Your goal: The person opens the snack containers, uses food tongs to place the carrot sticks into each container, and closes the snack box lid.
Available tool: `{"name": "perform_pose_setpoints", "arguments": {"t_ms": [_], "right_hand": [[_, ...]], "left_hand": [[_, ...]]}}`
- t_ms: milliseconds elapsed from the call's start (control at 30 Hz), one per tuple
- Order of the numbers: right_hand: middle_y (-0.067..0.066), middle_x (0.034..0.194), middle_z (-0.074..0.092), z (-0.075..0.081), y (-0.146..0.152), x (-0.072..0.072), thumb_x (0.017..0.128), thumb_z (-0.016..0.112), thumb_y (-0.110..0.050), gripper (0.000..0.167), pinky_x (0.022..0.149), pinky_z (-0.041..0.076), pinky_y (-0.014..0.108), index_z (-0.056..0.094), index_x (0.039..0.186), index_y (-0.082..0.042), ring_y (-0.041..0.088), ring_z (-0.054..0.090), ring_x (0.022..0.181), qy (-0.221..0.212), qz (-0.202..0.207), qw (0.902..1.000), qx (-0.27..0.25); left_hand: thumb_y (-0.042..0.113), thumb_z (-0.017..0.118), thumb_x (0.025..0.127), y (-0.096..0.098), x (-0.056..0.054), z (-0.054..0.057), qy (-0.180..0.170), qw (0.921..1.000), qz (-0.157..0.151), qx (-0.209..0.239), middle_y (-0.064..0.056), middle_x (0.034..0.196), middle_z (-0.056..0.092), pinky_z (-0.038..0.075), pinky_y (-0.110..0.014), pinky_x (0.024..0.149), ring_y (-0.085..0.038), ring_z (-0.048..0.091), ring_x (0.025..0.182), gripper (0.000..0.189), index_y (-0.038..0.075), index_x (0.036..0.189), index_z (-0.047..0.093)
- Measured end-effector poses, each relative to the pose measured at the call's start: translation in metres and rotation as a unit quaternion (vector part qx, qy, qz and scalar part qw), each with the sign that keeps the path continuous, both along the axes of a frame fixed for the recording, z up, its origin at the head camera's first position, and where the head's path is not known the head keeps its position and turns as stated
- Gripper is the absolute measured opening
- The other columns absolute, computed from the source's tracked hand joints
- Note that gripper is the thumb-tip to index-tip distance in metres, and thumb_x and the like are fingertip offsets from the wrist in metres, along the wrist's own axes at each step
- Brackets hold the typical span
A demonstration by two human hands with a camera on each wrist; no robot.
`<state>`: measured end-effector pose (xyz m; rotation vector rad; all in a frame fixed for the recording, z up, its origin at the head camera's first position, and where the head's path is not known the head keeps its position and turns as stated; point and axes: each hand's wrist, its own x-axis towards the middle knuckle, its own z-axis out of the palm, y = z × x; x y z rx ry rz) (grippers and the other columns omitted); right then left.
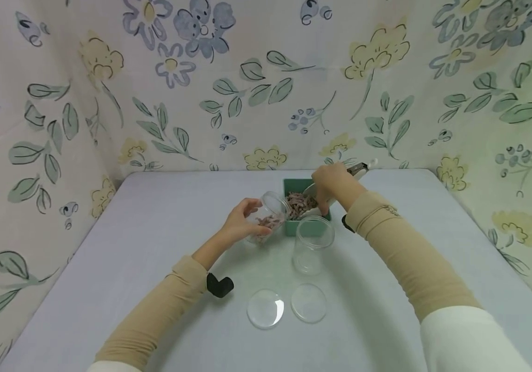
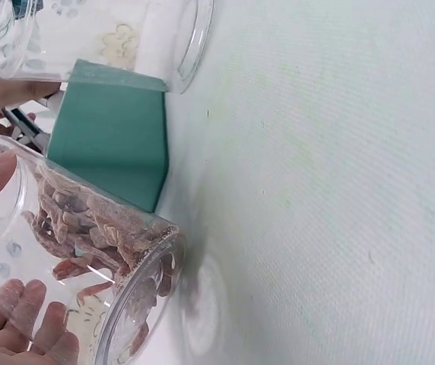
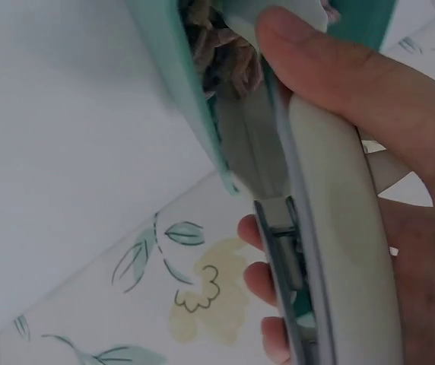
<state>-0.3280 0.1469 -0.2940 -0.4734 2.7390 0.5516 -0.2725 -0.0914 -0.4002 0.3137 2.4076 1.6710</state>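
My left hand [image 1: 237, 223] grips a clear plastic jar [image 1: 275, 203], tilted with its mouth towards a green box [image 1: 293, 229]. Brown, dried-looking strips [image 2: 88, 228] lie along the jar's lower side and base. More of the same strips [image 1: 297, 204] fill the box. With thumb and fingers around the cream handles, my right hand [image 1: 335, 185] holds a pair of tongs [image 3: 347, 228] over the box. Their pale, broad ends reach in among the strips; whether they pinch any, I cannot tell.
A second clear jar [image 1: 307, 254] stands upright just in front of the box. Nearer to me, two round clear lids [image 1: 266, 309] lie side by side on the white table [image 1: 173, 206]. Floral curtains [image 1: 247, 129] hang behind and at both sides.
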Motion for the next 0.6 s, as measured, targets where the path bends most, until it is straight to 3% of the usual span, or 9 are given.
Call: {"name": "perform_pose_setpoints", "arguments": {"t_ms": [233,600], "right_hand": [[0.008,0.095,0.067,-0.009,0.009,0.005,0.069,0.083,-0.044,0.059,0.073,0.056,0.045,0.066,0.11,-0.004,0.028,0.063,0.085,0.018,0.04,0.9983,-0.039],[0.003,0.075,0.061,-0.019,0.018,0.01,0.069,0.078,-0.043,0.038,0.064,0.054,0.04,0.064,0.078,-0.01,0.023,0.059,0.071,0.044,0.056,0.9954,-0.064]], "left_hand": [[0.009,0.085,0.074,0.0,0.0,0.0,-0.001,0.9999,0.005,-0.013,-0.011,0.145,0.046,0.03,-0.048,0.113,-0.03,0.036,0.138,0.078,0.006,0.139,0.043],[0.008,0.084,0.075,0.0,0.002,0.002,0.008,0.9999,-0.001,-0.014,-0.013,0.146,0.045,0.029,-0.047,0.113,-0.03,0.036,0.138,0.077,0.004,0.139,0.042]]}}
